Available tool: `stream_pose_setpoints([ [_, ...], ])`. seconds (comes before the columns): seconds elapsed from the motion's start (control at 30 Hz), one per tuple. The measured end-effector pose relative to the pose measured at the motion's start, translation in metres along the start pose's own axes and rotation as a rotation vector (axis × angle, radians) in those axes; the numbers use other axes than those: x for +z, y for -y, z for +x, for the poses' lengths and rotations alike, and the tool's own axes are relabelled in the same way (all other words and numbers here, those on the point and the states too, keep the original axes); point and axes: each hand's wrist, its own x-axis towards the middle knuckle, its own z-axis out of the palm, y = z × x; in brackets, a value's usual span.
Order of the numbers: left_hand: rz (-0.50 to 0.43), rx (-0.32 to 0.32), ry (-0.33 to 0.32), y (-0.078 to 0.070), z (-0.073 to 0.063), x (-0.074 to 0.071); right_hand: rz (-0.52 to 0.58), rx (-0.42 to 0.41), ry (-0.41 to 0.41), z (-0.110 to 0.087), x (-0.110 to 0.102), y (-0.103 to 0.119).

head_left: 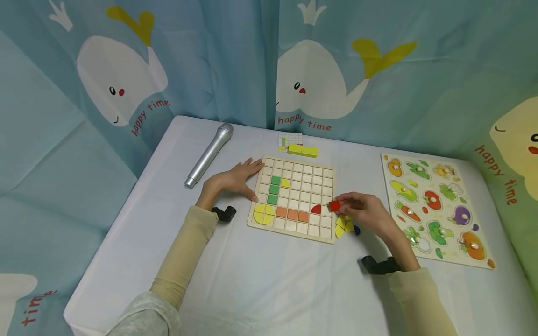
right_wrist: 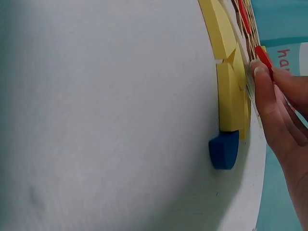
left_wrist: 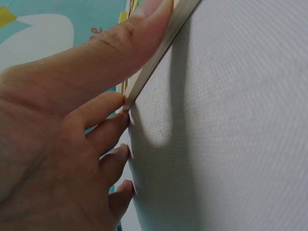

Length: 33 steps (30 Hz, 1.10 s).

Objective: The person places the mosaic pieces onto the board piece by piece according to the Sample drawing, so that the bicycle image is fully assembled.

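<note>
A wooden grid board [head_left: 301, 204] lies on the white table. In its cells sit green squares [head_left: 273, 190], orange squares [head_left: 292, 214], a yellow circle made of quarter pieces [head_left: 264, 214], a yellow quarter piece [head_left: 285, 183] and a red quarter piece [head_left: 316, 209]. My left hand [head_left: 237, 179] rests at the board's left edge, thumb and fingers spread along the rim. Between thumb and fingertips my right hand [head_left: 364, 210] pinches a red square tile [head_left: 334, 205] over the board's right edge. Below that hand are loose yellow pieces [right_wrist: 231, 96] and a blue piece [right_wrist: 224, 150].
A silver microphone [head_left: 209, 156] lies at the back left. Behind the board are a pattern card [head_left: 290, 138] and a yellow block [head_left: 302, 150]. A vegetable puzzle board [head_left: 437, 210] lies to the right. Whale-print curtains [head_left: 235, 65] hang around the table.
</note>
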Motion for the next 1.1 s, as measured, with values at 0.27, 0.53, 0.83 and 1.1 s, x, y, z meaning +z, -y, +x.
stream_pose_setpoints([
  [0.27, 0.001, 0.004, 0.0, 0.0, -0.001, -0.001, 0.039, 0.045, 0.043, 0.004, 0.005, 0.004],
  [0.53, -0.004, -0.011, 0.004, 0.001, 0.0, -0.001, 0.042, 0.033, 0.048, 0.006, 0.011, 0.008],
  [0.83, 0.003, -0.003, 0.004, 0.0, 0.0, -0.001, -0.133, -0.031, -0.022, 0.006, 0.014, 0.009],
  [1.1, 0.001, 0.035, 0.005, 0.0, -0.001, -0.002, -0.183, -0.041, -0.024, 0.007, 0.018, 0.013],
])
